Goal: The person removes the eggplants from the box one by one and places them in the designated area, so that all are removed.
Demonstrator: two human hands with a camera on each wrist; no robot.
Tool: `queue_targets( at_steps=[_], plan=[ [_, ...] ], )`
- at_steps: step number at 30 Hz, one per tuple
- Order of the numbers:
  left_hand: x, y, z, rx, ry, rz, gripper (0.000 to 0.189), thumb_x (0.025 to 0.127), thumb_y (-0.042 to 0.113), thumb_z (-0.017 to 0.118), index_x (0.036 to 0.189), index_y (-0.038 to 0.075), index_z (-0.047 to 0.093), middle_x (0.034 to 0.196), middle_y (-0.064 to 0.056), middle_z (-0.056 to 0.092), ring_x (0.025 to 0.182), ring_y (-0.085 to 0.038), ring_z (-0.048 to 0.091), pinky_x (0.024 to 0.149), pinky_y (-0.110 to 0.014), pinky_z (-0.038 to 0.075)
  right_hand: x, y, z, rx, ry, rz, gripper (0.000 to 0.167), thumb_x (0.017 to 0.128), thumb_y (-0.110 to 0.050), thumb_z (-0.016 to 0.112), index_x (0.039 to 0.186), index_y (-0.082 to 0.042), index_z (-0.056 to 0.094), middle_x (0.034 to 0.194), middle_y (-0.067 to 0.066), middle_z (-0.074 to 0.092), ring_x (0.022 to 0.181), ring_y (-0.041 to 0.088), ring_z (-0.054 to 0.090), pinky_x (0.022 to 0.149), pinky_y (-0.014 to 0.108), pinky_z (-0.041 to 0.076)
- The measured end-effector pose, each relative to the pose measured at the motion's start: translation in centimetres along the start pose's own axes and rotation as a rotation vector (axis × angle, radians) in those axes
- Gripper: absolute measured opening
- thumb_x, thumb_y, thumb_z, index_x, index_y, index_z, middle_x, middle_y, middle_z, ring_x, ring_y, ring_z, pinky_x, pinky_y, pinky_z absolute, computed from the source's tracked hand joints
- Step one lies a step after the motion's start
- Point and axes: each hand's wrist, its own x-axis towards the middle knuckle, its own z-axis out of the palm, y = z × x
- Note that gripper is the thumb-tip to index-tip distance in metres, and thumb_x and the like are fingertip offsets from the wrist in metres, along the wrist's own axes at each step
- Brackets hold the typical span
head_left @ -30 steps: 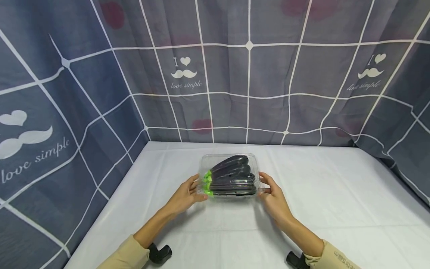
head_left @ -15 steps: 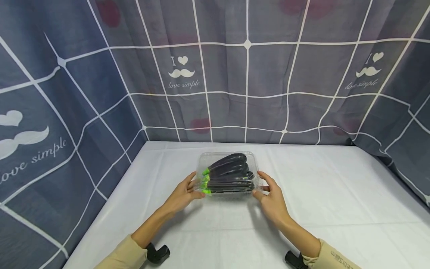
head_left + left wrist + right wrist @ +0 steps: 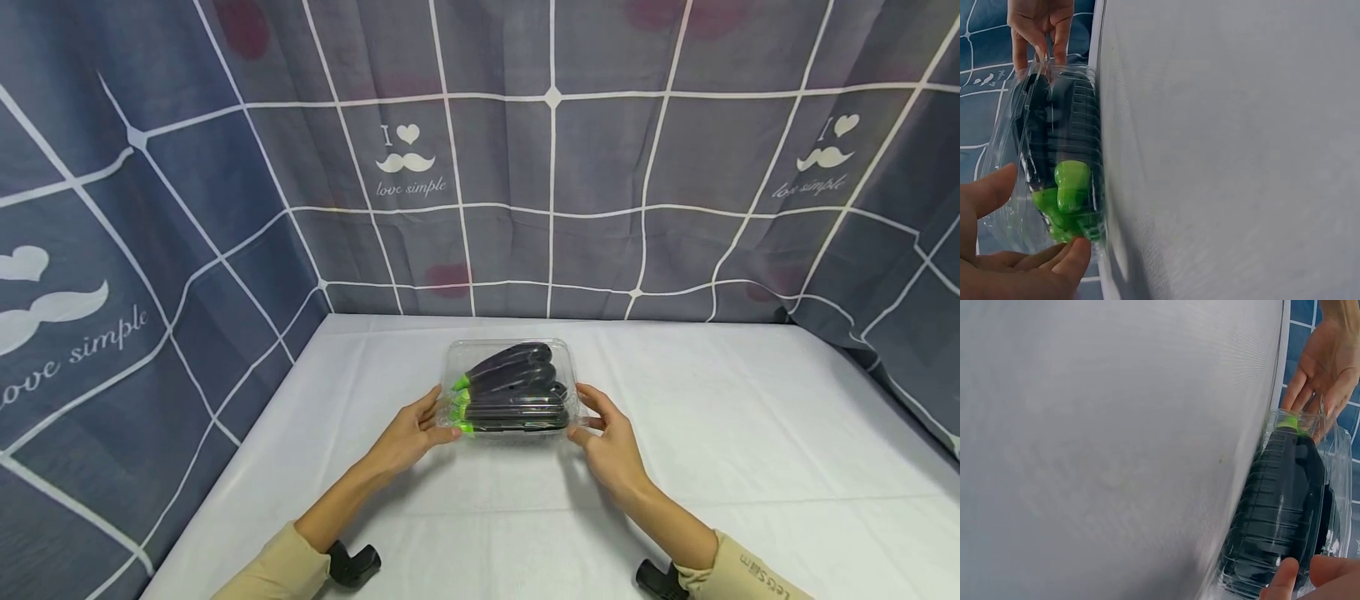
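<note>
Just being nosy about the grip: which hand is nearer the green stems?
Left. The left hand holds the box beside the stems; the right hand holds the opposite end.

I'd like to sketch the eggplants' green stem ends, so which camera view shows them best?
The left wrist view: the green stem ends appear largest there, though behind clear plastic. The head view shows them small, at the picture-left end of the clear plastic box; the right wrist view shows only a little green at the far end.
</note>
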Motion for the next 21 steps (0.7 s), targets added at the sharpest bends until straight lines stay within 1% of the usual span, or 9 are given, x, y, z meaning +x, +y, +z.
queue_targets(
  at_steps=[6, 9, 15, 21],
  plan=[
    [0.0, 0.0, -0.1, -0.002, 0.0, 0.005, 0.087, 0.09, 0.014, 0.072, 0.155, -0.004, 0.017, 0.156, -0.028, 0.024, 0.141, -0.043, 0.027, 0.111, -0.052, 0.027, 0.0, -0.1, 0.4, 0.04, 0.052, -0.015, 0.065, 0.082, 0.012, 0.06, 0.144, -0.005, 0.049, 0.141, 0.021, 0.051, 0.109, 0.031, 0.056, 0.081, 0.024, 0.047],
    [0.0, 0.0, -0.1, -0.001, -0.001, 0.004, 0.088, 0.09, 0.013, 0.073, 0.154, -0.005, 0.016, 0.156, -0.028, 0.023, 0.142, -0.043, 0.026, 0.112, -0.051, 0.027, -0.1, -0.2, 0.7, 0.061, 0.076, -0.011, 0.065, 0.08, 0.013, 0.059, 0.143, -0.004, 0.051, 0.139, 0.022, 0.053, 0.107, 0.029, 0.056, 0.08, 0.021, 0.045],
    [-0.1, 0.1, 0.0, 0.001, -0.009, 0.002, 0.088, 0.09, 0.016, 0.072, 0.154, -0.005, 0.016, 0.157, -0.028, 0.021, 0.142, -0.043, 0.024, 0.112, -0.051, 0.027, -0.2, -0.2, 1.0, 0.079, 0.11, -0.001, 0.063, 0.08, 0.014, 0.056, 0.141, -0.003, 0.053, 0.138, 0.021, 0.054, 0.099, 0.023, 0.054, 0.078, 0.019, 0.042],
    [-0.1, 0.2, 0.1, -0.005, -0.003, 0.004, 0.088, 0.09, 0.014, 0.072, 0.154, -0.005, 0.016, 0.156, -0.028, 0.021, 0.142, -0.044, 0.025, 0.111, -0.053, 0.028, -0.1, -0.3, 1.2, 0.091, 0.129, 0.014, 0.061, 0.081, 0.014, 0.053, 0.139, -0.003, 0.054, 0.136, 0.021, 0.055, 0.094, 0.02, 0.054, 0.074, 0.019, 0.043]
  ],
)
